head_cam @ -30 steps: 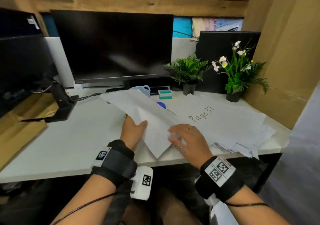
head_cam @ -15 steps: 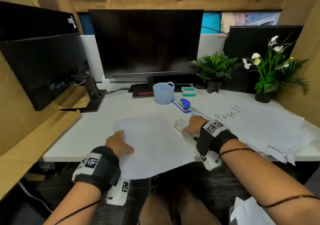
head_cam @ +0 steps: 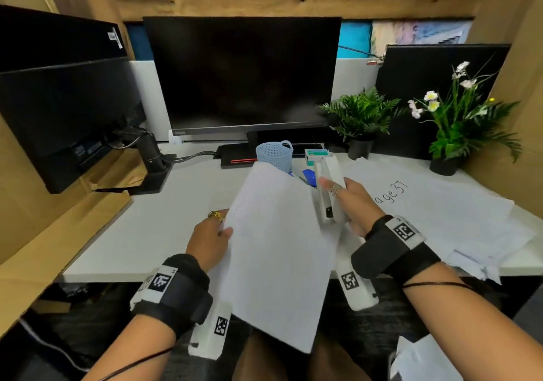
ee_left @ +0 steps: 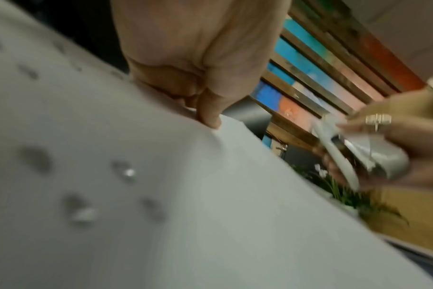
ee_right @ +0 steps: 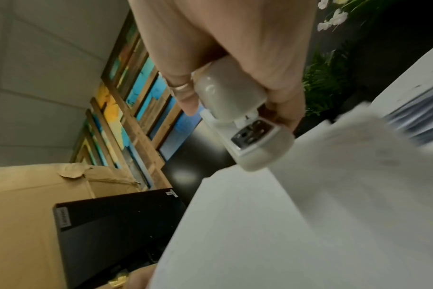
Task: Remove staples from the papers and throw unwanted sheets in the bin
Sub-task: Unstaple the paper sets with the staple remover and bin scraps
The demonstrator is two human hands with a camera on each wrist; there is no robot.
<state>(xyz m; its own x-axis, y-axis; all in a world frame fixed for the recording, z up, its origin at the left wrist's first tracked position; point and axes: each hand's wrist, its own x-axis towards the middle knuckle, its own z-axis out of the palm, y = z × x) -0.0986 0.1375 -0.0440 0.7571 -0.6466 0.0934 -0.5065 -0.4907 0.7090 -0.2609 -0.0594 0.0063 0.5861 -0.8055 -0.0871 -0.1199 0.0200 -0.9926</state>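
My left hand (head_cam: pixel 216 235) grips the left edge of a white stack of sheets (head_cam: pixel 279 257), lifted off the desk and tilted toward me. In the left wrist view the thumb (ee_left: pixel 208 115) presses on the sheets (ee_left: pixel 210 215). My right hand (head_cam: pixel 349 201) holds a white stapler (head_cam: pixel 329 189) just right of the sheets' top. The right wrist view shows the stapler (ee_right: pixel 237 121) with its metal end facing the paper (ee_right: pixel 297 224). A pile of loose papers (head_cam: pixel 440 213), the top one marked "Page37", lies on the right of the desk.
A monitor (head_cam: pixel 244 75) stands at the back, a second screen (head_cam: pixel 64 110) at left. A blue mesh cup (head_cam: pixel 274 154), a small green box (head_cam: pixel 316 154) and a blue object (head_cam: pixel 308 176) sit behind the sheets. Two potted plants (head_cam: pixel 458 122) stand at right. White desk (head_cam: pixel 164 222).
The sheets lay flat on the desk half a second ago; my left hand has lifted them. My right hand has picked the white stapler up off the desk and raised it.
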